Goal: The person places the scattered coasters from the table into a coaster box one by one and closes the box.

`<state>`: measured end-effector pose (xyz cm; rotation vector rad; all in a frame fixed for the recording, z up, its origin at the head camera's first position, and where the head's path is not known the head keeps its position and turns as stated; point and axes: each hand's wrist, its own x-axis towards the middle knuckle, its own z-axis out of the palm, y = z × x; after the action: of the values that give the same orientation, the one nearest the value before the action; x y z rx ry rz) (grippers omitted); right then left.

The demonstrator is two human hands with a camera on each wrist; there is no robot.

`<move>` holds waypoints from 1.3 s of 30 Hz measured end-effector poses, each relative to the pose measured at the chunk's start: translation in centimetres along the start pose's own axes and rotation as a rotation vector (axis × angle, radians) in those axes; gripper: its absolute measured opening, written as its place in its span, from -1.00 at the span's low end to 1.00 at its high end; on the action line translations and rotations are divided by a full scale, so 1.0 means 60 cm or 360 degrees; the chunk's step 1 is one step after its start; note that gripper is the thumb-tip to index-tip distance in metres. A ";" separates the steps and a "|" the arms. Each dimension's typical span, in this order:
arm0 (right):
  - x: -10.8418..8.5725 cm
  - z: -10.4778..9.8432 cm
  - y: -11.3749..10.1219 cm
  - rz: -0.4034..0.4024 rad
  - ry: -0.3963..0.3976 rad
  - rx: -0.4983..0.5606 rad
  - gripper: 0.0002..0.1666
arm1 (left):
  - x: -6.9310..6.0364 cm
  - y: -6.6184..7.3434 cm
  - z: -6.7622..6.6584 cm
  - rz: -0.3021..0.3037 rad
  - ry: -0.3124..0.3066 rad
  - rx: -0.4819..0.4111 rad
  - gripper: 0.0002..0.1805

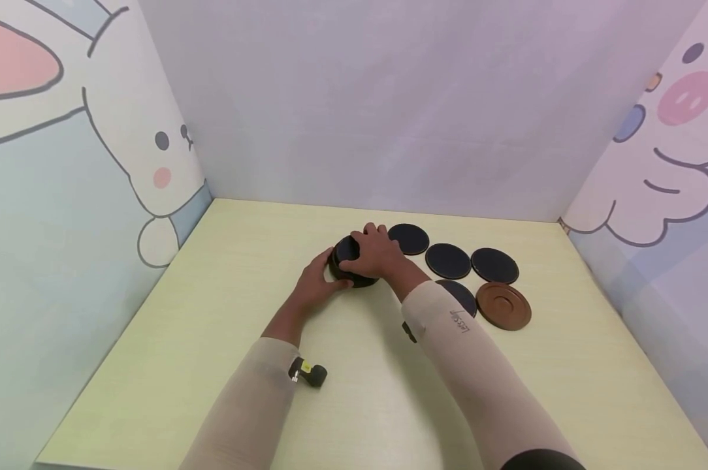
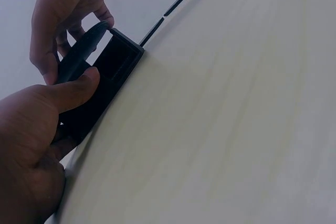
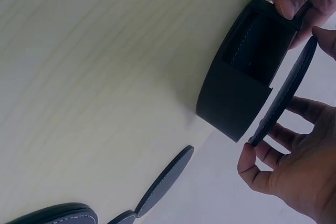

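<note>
A round black holder (image 1: 362,281) with a cut-out in its side (image 3: 231,95) stands on the table. My left hand (image 1: 315,285) grips its left side, the thumb on the rim in the left wrist view. Above the holder's open top, my right hand (image 1: 377,253) holds a black disc (image 1: 347,250) by its edges between thumb and fingertips. In the right wrist view the disc (image 3: 286,93) is tilted against the holder, with a gap between them along part of the rim. What lies inside the holder is mostly dark.
Right of the holder, several black discs (image 1: 448,261) lie flat on the pale table (image 1: 213,313), one partly hidden by my right sleeve. A brown disc (image 1: 503,306) with a ringed centre lies at their near right. A plain wall (image 1: 360,117) stands behind, with cartoon-printed walls at both sides.
</note>
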<state>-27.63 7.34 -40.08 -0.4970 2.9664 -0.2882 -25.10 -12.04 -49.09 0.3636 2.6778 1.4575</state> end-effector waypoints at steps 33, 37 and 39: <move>-0.003 0.005 0.000 -0.0056 -0.0088 0.0028 -0.03 | -0.002 0.001 0.002 -0.0032 0.0000 -0.0018 0.12; -0.003 0.005 0.004 -0.0062 -0.0094 0.0023 -0.02 | -0.002 0.000 0.002 -0.0016 -0.0001 -0.0027 0.12; -0.002 0.005 0.006 -0.0065 -0.0100 0.0029 -0.01 | -0.003 0.000 0.001 -0.0017 -0.0003 -0.0027 0.12</move>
<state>-27.59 7.68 -40.45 -0.5549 2.8932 -0.2973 -24.93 -12.04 -49.14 0.3488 2.6602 1.4749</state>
